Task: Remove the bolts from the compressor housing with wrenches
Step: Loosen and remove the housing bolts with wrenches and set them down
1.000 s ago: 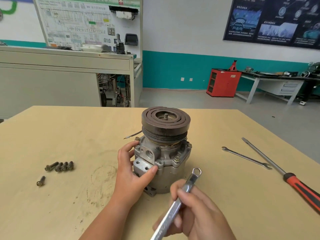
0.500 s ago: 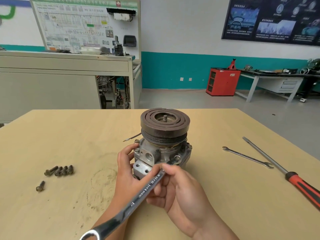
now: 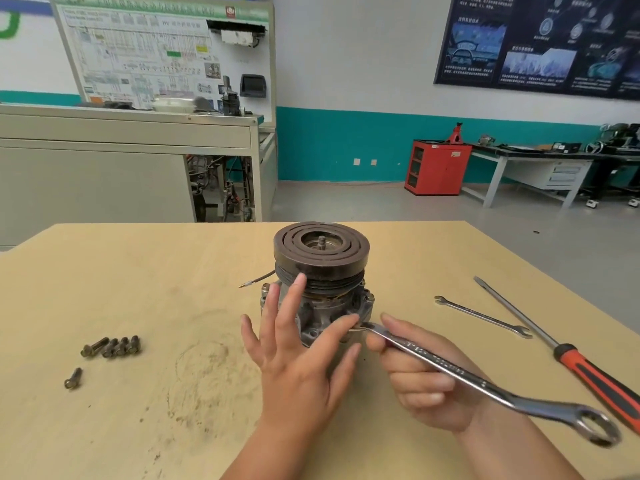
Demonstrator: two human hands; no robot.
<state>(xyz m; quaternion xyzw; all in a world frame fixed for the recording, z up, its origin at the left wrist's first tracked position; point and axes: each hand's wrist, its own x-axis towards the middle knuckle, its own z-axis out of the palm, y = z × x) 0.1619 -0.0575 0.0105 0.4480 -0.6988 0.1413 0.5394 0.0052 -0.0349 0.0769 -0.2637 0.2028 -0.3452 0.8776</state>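
Workshop table [image 3: 138,271]: five freed bolts [image 3: 110,347] lie left of my splayed-open left hand [image 3: 298,358]; my right hand [image 3: 422,379] grips a wrench [image 3: 450,370] at the compressor housing [image 3: 322,306], where seated bolts [image 3: 370,296] remain.

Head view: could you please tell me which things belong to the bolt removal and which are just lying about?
In use: compressor housing, combination wrench held in the right hand, left hand by the housing, loose bolts.
Lying about: spare wrench, red-handled screwdriver.
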